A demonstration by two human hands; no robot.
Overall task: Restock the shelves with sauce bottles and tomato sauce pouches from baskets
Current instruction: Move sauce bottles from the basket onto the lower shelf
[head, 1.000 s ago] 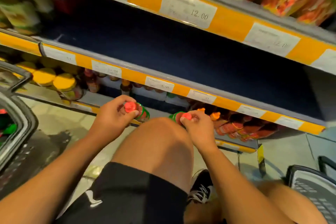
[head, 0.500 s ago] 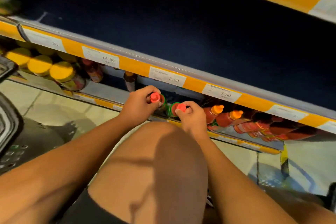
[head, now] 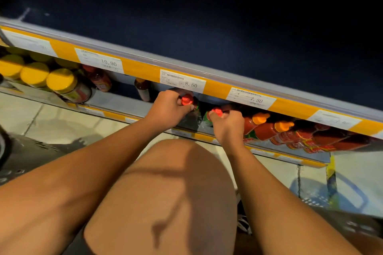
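My left hand [head: 169, 109] grips a sauce bottle with a red cap [head: 187, 100] at the front of the bottom shelf [head: 124, 103]. Just to its right, my right hand [head: 227, 125] holds a second red-capped sauce bottle [head: 215, 112] with a green collar. Both bottles sit under the shelf edge with the 8.50 price label [head: 182, 80]; their bodies are mostly hidden by my fingers. To the right stands a row of red sauce bottles with orange caps [head: 267, 128].
Yellow-lidded jars [head: 60, 82] fill the bottom shelf's left end, with two brown bottles [head: 143, 89] beside them. The blue shelf above [head: 207, 27] is bare. My bare knee [head: 178, 172] is under my hands. A basket's edge [head: 342, 223] shows at lower right on the tiled floor.
Both hands have carried their bottles forward from above my knee into the bottom shelf. My head has dropped closer, so the upper shelves and left basket have left the view.
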